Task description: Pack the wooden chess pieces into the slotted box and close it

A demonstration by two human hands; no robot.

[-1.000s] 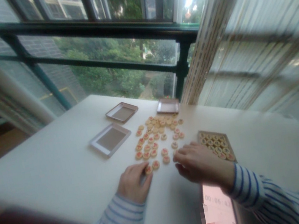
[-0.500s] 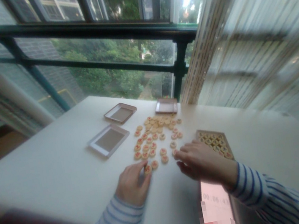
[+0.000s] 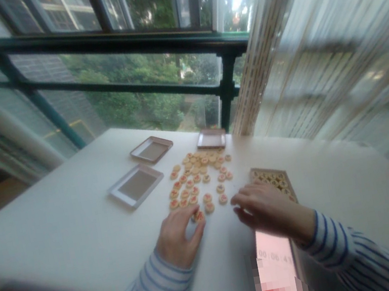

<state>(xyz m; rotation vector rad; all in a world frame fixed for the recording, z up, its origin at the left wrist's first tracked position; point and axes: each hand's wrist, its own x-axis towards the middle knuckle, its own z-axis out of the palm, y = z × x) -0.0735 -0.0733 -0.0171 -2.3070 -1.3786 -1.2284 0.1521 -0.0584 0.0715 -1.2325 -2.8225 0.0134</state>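
My left hand (image 3: 177, 236) pinches a round wooden Chinese chess piece (image 3: 200, 216) with a red character between thumb and fingers, low over the table. Another piece seems to sit right beside or under it, partly hidden by the fingertips. My right hand (image 3: 260, 206) hovers with bent fingers, thumb and forefinger a little apart, with nothing visible between them. Just left of its fingertips lies a red-marked piece (image 3: 223, 199). Partly covered by that hand is a box (image 3: 288, 179) with rows of dark-marked pieces. Loose pieces (image 3: 193, 199), mostly red-marked, lie in front of both hands.
On the white table (image 3: 78, 211) lie a shallow clear-edged tray (image 3: 128, 203), a brown-rimmed tray (image 3: 144, 161) and a small tray (image 3: 213, 147) at the back. A phone (image 3: 272, 242) showing a timer lies below my right wrist. A green railing (image 3: 123, 42) and string curtains stand beyond.
My left hand has moved right with its piece, toward the neighbouring one. My right hand has drawn off to the right from the red-marked piece, which stays in place. The view has shifted slightly.
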